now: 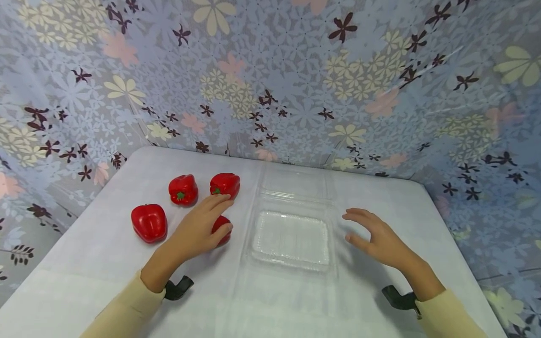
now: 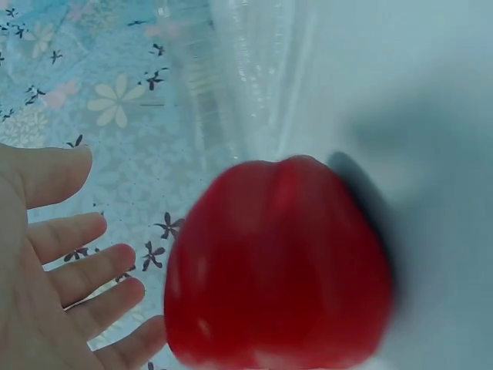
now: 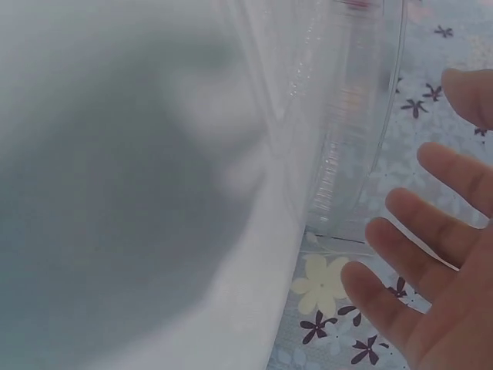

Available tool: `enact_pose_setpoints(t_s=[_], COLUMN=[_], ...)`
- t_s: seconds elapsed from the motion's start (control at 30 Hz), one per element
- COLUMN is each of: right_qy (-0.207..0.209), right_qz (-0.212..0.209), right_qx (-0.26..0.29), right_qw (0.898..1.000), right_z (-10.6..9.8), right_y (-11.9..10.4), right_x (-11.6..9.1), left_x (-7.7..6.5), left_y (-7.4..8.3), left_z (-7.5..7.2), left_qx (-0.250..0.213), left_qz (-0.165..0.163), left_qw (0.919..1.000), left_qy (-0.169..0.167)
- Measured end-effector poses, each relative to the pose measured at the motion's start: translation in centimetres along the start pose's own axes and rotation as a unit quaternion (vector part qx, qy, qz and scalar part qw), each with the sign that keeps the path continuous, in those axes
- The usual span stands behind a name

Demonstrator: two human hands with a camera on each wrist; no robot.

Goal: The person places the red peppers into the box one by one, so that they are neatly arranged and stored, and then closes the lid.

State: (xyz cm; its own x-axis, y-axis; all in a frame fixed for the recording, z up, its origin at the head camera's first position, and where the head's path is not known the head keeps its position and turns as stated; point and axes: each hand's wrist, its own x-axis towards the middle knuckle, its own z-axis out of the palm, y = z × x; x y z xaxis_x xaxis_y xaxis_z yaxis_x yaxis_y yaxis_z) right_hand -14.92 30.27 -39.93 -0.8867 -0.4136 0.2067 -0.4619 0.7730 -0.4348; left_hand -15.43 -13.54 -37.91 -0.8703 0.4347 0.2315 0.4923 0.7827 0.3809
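My left hand [image 1: 200, 230] hovers over a red bell pepper [image 1: 221, 231], fingers spread and relaxed; it partly hides the pepper. In the left wrist view that red pepper [image 2: 277, 266] looms large beside the loose fingers, with nothing in the grasp. Three more red bell peppers lie around: one [image 1: 149, 223] to the left, another [image 1: 183, 190] behind, and a third [image 1: 225, 184] just beyond the fingertips. On the right, my right hand [image 1: 380, 238] is held above the table, fingers loosely bent and holding nothing. Between both hands sits a clear plastic container [image 1: 291, 240], its hinged lid [image 1: 293, 184] laid back.
A white cloth covers the table [image 1: 105, 281]. Flower-patterned fabric [image 1: 270, 84] rises behind the table and along both sides. A black wrist mount [image 1: 178, 288] sticks out by the left sleeve, and a similar mount [image 1: 399, 298] by the right one.
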Motion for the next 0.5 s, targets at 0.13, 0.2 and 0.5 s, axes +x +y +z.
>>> enact_pose_setpoints(t_s=[0.13,0.2,0.5], right_qy=[-0.006,-0.009,-0.004], right_qz=[-0.007,-0.009,-0.037], right_qx=[-0.002,-0.002,-0.002], right_qw=[1.0,1.0,0.999], right_z=[0.2,0.3,0.6], right_y=[0.1,0.1,0.3], right_x=[-0.2,-0.3,-0.5], left_x=[-1.1,-1.6,-2.6], left_y=[-0.6,-0.8,-1.8], left_z=[0.0,0.0,0.2], left_qx=[0.008,0.012,0.034], left_qz=[0.011,0.008,-0.007], left_qw=[0.9999,0.9999,0.9994], left_qy=[0.009,0.01,0.007])
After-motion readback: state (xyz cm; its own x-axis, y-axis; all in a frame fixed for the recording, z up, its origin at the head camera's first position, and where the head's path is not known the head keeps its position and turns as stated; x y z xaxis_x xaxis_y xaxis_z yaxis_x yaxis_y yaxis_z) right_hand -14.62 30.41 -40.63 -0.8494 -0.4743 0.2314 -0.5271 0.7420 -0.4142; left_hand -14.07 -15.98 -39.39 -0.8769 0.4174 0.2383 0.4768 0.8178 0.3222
